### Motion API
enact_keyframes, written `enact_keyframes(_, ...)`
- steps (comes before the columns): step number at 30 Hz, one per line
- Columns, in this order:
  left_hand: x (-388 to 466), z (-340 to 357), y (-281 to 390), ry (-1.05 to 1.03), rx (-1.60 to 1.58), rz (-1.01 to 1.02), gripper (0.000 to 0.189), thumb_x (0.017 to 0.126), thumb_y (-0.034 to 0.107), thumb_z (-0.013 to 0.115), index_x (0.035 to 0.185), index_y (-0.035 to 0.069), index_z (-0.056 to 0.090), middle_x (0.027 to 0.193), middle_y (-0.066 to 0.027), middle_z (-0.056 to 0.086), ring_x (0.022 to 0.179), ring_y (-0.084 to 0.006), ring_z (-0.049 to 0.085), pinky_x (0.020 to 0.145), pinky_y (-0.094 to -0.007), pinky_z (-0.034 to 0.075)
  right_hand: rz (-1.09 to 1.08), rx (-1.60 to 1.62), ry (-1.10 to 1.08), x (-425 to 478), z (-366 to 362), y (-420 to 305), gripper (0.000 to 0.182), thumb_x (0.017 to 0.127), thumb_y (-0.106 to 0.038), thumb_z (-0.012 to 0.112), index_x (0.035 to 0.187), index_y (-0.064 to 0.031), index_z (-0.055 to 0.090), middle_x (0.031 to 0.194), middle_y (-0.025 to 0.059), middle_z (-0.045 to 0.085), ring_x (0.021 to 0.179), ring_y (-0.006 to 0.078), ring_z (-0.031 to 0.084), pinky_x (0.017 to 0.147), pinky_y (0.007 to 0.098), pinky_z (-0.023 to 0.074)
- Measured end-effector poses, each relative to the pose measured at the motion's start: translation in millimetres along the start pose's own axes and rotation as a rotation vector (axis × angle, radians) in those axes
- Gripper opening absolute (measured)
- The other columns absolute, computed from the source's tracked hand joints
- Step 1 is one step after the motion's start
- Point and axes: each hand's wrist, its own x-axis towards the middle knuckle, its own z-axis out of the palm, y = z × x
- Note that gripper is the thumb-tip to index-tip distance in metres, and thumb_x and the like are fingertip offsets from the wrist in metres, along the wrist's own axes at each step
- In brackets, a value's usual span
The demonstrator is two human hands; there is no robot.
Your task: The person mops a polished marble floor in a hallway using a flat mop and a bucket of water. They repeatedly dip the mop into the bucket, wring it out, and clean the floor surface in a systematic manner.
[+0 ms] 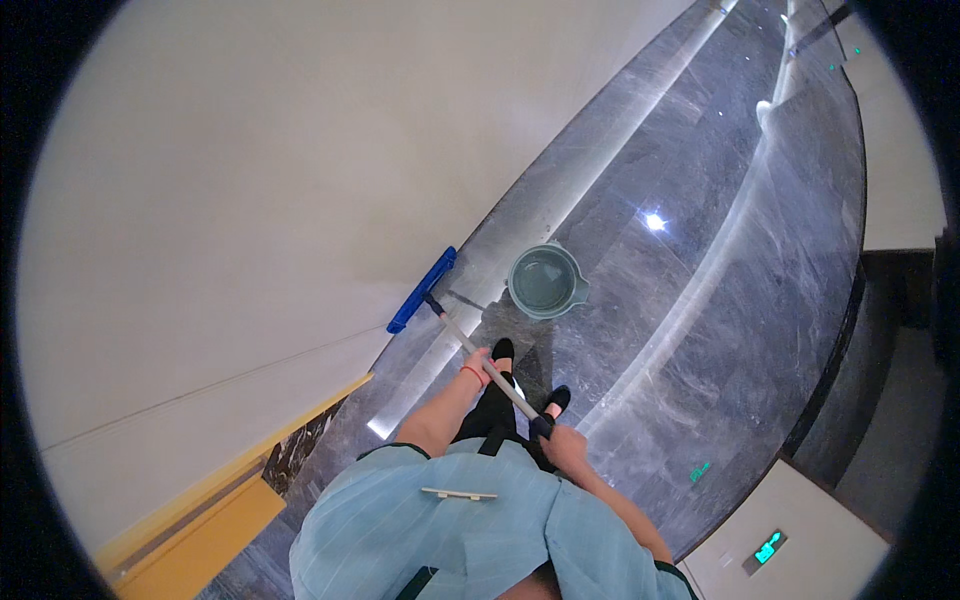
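Observation:
Both my hands hold a long-handled flat mop across the front of my body. My left hand point(478, 365) grips the pale pole point(465, 341) partway along. Lower in the picture, my right hand point(564, 447) is closed around the dark grip point(541, 426) at the pole's end. The blue mop head point(422, 290) lies against the lower part of the white wall point(285, 187), close to where it meets the floor. Just ahead of my feet a grey-green bucket point(545, 280) stands upright on the floor, with what looks like water inside.
Grey marble-look tiles point(645, 300) form the glossy floor, streaked by reflected light. My black shoes point(503, 349) are behind the bucket. A yellow door frame point(247, 465) stands at lower left. A lit green exit sign point(766, 548) is on the wall at lower right, beside a dark opening point(862, 375).

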Motion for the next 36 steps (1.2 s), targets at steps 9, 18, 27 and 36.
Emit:
enact_keyframes(9, -75, 12, -82, -0.378, 0.196, -0.183, 0.018, 0.083, 0.017, 0.058, 0.076, 0.001, 0.056, 0.078, -0.0171, 0.060, 0.085, -0.0358, 0.063, 0.089, -0.0508, 0.050, -0.112, 0.068, 0.003, -66, -6, 174, 0.032, 0.074, -0.034, 0.068, 0.084, -0.0047, 0.064, 0.073, 0.0196, 0.064, 0.070, 0.0366, 0.063, 0.066, 0.0464, 0.0488)
enact_keyframes(18, -221, 76, -121, -0.657, 0.646, 0.368, 0.020, 0.085, 0.014, 0.057, 0.087, -0.004, 0.063, 0.088, -0.0186, 0.067, 0.088, -0.0305, 0.067, 0.082, -0.0384, 0.055, -0.252, 0.333, 0.134, -45, -3, 272, 0.027, 0.071, -0.030, 0.069, 0.087, -0.0081, 0.068, 0.067, 0.0196, 0.062, 0.063, 0.0353, 0.062, 0.058, 0.0430, 0.0466)
enact_keyframes(27, -356, 166, -82, -0.514, 0.641, 1.310, 0.025, 0.083, 0.018, 0.055, 0.066, 0.000, 0.060, 0.063, -0.0148, 0.063, 0.058, -0.0226, 0.064, 0.058, -0.0335, 0.052, -0.538, 0.654, 0.175, 7, -80, 177, 0.032, 0.075, -0.036, 0.069, 0.086, -0.0061, 0.067, 0.070, 0.0188, 0.063, 0.064, 0.0351, 0.062, 0.059, 0.0413, 0.0464)
enact_keyframes(36, -340, 197, -81, -0.528, 0.587, 1.386, 0.030, 0.082, 0.020, 0.053, 0.058, 0.003, 0.055, 0.055, -0.0109, 0.058, 0.051, -0.0183, 0.059, 0.049, -0.0300, 0.048, -0.538, 0.529, 0.181, 21, -93, 181, 0.032, 0.078, -0.032, 0.067, 0.087, -0.0019, 0.066, 0.069, 0.0204, 0.062, 0.067, 0.0366, 0.063, 0.062, 0.0410, 0.0474)
